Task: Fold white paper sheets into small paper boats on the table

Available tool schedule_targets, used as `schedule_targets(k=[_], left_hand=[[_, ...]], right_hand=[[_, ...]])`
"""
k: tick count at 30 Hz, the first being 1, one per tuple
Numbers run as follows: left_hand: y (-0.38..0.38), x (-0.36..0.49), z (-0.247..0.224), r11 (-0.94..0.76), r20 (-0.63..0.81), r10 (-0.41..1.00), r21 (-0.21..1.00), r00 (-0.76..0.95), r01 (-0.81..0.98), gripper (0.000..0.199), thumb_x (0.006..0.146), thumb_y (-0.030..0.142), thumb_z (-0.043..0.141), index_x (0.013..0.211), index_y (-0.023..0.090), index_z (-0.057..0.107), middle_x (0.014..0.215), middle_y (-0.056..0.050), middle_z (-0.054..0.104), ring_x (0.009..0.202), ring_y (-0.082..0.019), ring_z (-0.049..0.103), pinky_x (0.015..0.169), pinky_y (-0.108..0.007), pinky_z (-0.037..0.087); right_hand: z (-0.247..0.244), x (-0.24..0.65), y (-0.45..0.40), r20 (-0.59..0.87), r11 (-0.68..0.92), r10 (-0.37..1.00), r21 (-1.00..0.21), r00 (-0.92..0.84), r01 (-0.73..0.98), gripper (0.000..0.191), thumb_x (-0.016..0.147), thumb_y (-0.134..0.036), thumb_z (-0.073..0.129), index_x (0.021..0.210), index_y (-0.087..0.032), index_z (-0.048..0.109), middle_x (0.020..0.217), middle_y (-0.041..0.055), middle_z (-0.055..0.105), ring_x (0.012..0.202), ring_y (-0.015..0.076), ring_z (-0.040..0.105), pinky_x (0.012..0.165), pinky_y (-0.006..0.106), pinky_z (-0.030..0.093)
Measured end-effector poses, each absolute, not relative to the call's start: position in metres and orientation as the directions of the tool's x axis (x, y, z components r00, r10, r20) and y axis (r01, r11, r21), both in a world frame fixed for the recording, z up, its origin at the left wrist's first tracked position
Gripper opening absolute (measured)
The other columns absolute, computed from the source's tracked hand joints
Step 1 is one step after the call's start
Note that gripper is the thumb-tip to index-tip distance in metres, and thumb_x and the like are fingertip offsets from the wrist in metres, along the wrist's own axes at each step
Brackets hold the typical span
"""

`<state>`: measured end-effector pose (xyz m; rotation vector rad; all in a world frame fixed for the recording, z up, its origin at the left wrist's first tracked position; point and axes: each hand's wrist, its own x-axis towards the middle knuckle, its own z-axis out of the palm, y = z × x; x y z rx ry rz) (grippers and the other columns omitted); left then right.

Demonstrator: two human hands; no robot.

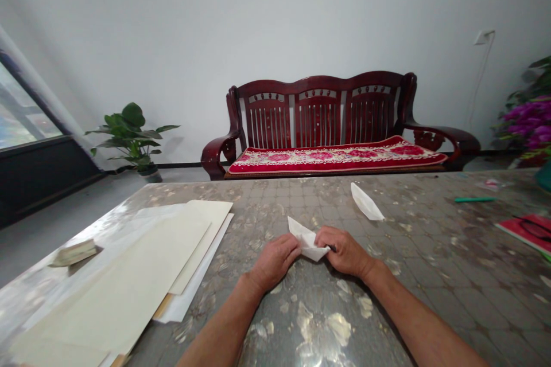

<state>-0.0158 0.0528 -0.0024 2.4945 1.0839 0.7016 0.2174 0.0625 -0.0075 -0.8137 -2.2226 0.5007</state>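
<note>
Fingers of the left hand [275,259] and right hand [342,249] grip a folded paper [313,252] at the counter's [413,281] middle. A strip of counter separates the left hand from paper sheets [142,269], left; a second folded piece [365,204] lies farther right, toward the far edge.

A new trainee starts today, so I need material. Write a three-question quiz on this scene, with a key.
1. Multiple choice: What are the left hand and right hand both holding?
A) a thin green rod
B) a small folded white paper piece
C) a red floral seat cover
2. True or false: a second, long and narrow white paper piece lies on the grey, flower-patterned tabletop, apart from both hands.
3. Fill in: the dark-framed glasses rest on a flat item coloured ____.

Key: 1. B; 2. True; 3. red.
</note>
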Motion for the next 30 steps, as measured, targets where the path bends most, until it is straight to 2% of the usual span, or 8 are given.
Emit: schedule_targets(k=[6, 13, 17, 24, 27, 30], left_hand=[[0.054, -0.015, -0.005, -0.659, 0.321, 0.752, 0.385, 0.576, 0.646, 0.028, 0.1, 0.033, 0.04, 0.085, 0.02, 0.059, 0.087, -0.002, 0.062, 0.085, -0.017, 0.056, 0.079, -0.027, 0.044], [0.054, -0.012, -0.007, -0.669, 0.34, 0.74, 0.288, 0.58, 0.685, 0.024, 0.1, 0.031, 0.041, 0.086, 0.021, 0.058, 0.09, -0.002, 0.062, 0.088, -0.018, 0.056, 0.081, -0.028, 0.044], [0.053, -0.012, -0.008, -0.644, 0.357, 0.758, 0.272, 0.547, 0.715, 0.024, 0.1, 0.03, 0.042, 0.085, 0.02, 0.058, 0.09, -0.003, 0.063, 0.088, -0.019, 0.057, 0.08, -0.028, 0.044], [0.053, -0.013, -0.008, -0.633, 0.382, 0.768, 0.328, 0.514, 0.701, 0.015, 0.097, 0.029, 0.048, 0.095, 0.022, 0.061, 0.098, -0.003, 0.063, 0.095, -0.018, 0.059, 0.085, -0.028, 0.047], [0.053, -0.014, -0.008, -0.636, 0.399, 0.768, 0.385, 0.501, 0.669, 0.013, 0.096, 0.028, 0.051, 0.101, 0.023, 0.062, 0.103, -0.003, 0.063, 0.099, -0.018, 0.06, 0.088, -0.028, 0.048], [0.052, -0.016, -0.009, -0.625, 0.419, 0.777, 0.428, 0.47, 0.652, 0.018, 0.092, 0.026, 0.056, 0.109, 0.025, 0.06, 0.11, -0.003, 0.062, 0.099, -0.018, 0.062, 0.087, -0.028, 0.05]], right_hand=[[-0.005, 0.215, 0.061, 0.46, 0.732, 0.672, -0.53, -0.58, 0.428, 0.028, 0.067, 0.0, 0.047, 0.079, -0.022, 0.059, 0.087, 0.0023, 0.064, 0.083, 0.0165, 0.059, 0.076, 0.027, 0.047], [-0.006, 0.218, 0.06, 0.462, 0.732, 0.675, -0.511, -0.575, 0.45, 0.048, 0.058, 0.003, 0.043, 0.095, -0.023, 0.06, 0.099, 0.004, 0.064, 0.095, 0.0191, 0.06, 0.086, 0.031, 0.048], [-0.004, 0.218, 0.056, 0.459, 0.727, 0.683, -0.496, -0.568, 0.475, 0.052, 0.06, 0.001, 0.044, 0.104, -0.023, 0.058, 0.106, 0.0055, 0.064, 0.1, 0.0203, 0.06, 0.089, 0.033, 0.047], [0.002, 0.217, 0.05, 0.454, 0.692, 0.722, -0.484, -0.522, 0.535, 0.025, 0.073, -0.009, 0.059, 0.095, -0.023, 0.059, 0.099, 0.0043, 0.063, 0.092, 0.019, 0.06, 0.083, 0.031, 0.048], [0.0, 0.216, 0.051, 0.49, 0.699, 0.715, -0.5, -0.499, 0.512, 0.013, 0.082, -0.013, 0.057, 0.09, -0.022, 0.059, 0.095, 0.0043, 0.063, 0.087, 0.0173, 0.059, 0.079, 0.028, 0.048], [-0.004, 0.215, 0.053, 0.543, 0.725, 0.688, -0.49, -0.482, 0.484, 0.012, 0.086, -0.012, 0.054, 0.088, -0.022, 0.06, 0.094, 0.0051, 0.063, 0.087, 0.0168, 0.06, 0.078, 0.028, 0.05]])
